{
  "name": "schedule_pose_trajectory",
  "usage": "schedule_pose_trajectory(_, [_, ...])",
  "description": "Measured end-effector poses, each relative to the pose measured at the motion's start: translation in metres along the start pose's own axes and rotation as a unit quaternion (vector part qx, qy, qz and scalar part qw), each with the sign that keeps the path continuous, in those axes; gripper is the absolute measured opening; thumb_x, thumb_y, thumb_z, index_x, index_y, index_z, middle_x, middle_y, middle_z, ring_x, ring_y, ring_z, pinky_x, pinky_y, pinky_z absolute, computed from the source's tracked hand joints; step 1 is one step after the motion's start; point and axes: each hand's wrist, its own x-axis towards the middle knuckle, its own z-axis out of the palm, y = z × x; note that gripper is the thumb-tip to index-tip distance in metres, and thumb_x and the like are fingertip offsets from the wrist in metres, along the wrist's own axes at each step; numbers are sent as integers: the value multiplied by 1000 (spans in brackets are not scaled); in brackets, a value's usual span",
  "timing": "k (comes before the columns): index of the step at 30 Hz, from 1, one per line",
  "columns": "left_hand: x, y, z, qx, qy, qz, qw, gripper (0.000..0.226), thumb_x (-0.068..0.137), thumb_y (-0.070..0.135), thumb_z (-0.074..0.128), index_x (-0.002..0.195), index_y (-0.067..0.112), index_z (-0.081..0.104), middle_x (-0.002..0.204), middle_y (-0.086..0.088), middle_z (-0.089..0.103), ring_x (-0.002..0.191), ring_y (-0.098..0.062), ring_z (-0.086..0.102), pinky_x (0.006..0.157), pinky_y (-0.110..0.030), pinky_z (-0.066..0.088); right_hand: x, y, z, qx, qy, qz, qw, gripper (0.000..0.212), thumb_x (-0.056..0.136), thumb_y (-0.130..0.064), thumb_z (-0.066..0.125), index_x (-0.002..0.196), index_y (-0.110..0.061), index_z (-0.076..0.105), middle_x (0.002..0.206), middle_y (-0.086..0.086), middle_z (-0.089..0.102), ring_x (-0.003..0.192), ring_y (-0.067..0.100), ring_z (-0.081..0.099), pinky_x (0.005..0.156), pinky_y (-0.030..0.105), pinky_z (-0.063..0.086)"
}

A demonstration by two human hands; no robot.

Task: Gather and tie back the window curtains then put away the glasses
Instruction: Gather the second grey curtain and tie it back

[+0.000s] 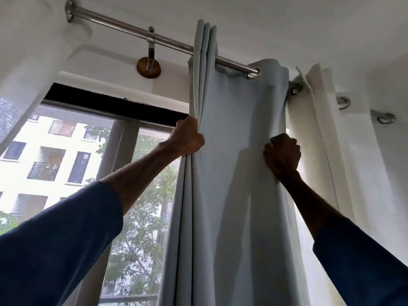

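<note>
A pale grey-blue curtain (231, 173) hangs by metal eyelets from a steel rod (132, 30), bunched into folds at the middle of the view. My left hand (191, 138) grips the folded left edge of this curtain high up. My right hand (282, 152) is closed on its right edge at about the same height. A white curtain (318, 140) hangs just right of it, its eyelets (343, 102) showing. No glasses are in view.
The window (88, 162) with a dark frame fills the left, showing a building and trees outside. A round wooden bracket mount (148, 67) holds the rod to the wall. White wall and ceiling lie above and to the right.
</note>
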Motion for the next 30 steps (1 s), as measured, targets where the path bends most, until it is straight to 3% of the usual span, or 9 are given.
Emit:
schedule_pose_trajectory(3, [2,-5,-3,29,-9,11,999,42,93,17,59,65,11,29,78,-7,41,84,-21,43,64,-25,28,-1,-30,5,-69,-22,-55,996,7,81,-11,60,87,-9,63,97,20,66,92,43,65,68,35,38])
schedule_pose_trajectory(8, [4,-4,-4,59,-44,29,997,19,92,15,60,84,4,47,103,-28,61,103,-37,61,69,-28,36,-22,-103,10,-49,-50,-224,972,15,81,-17,62,92,-10,70,100,18,69,98,41,62,70,35,35])
schedule_pose_trajectory(12, [-1,-14,-14,84,-65,50,993,21,85,-1,58,66,-9,51,96,-37,64,100,-43,64,65,-34,37,-43,-158,8,-8,-32,-340,940,14,83,-12,60,90,-13,71,95,14,69,93,40,61,73,39,42])
schedule_pose_trajectory(17, [-3,-31,-20,68,-52,30,996,43,87,6,59,52,12,36,92,-36,65,96,-42,66,57,-29,34,-52,-148,19,25,-32,-316,948,18,79,-5,62,67,-15,54,76,13,60,80,38,55,64,34,24])
schedule_pose_trajectory(19, [-6,-24,-19,71,-63,39,995,45,88,7,59,51,14,34,88,-36,64,95,-42,66,57,-28,34,-64,-143,21,62,-38,-300,951,19,75,-1,61,63,-14,53,68,12,56,71,40,50,61,34,23])
schedule_pose_trajectory(22, [-11,-19,-17,60,-65,37,995,43,87,8,60,55,14,32,71,-23,56,90,-38,67,47,-20,29,-75,-130,20,121,-38,-303,944,38,67,1,62,55,-18,32,52,4,33,57,33,34,51,37,28])
schedule_pose_trajectory(24, [-15,-19,-13,50,-65,38,996,39,83,7,61,58,13,31,73,-21,55,91,-36,66,49,-22,29,-80,-121,17,129,-39,-305,943,43,68,0,63,53,-20,28,52,12,41,55,31,32,48,38,32])
schedule_pose_trajectory(27, [-25,-19,-6,43,-90,37,994,30,83,6,58,64,10,34,96,-30,62,98,-38,64,60,-28,33,-95,-105,19,113,-38,-299,947,26,77,-1,67,59,-15,54,59,14,58,55,37,45,51,34,36])
schedule_pose_trajectory(30, [-34,-16,-1,11,-118,18,993,23,87,5,56,76,8,36,109,-30,58,105,-37,60,64,-28,33,-115,-94,25,70,-21,-314,947,7,86,-9,73,82,-15,74,69,11,69,64,39,62,54,33,42])
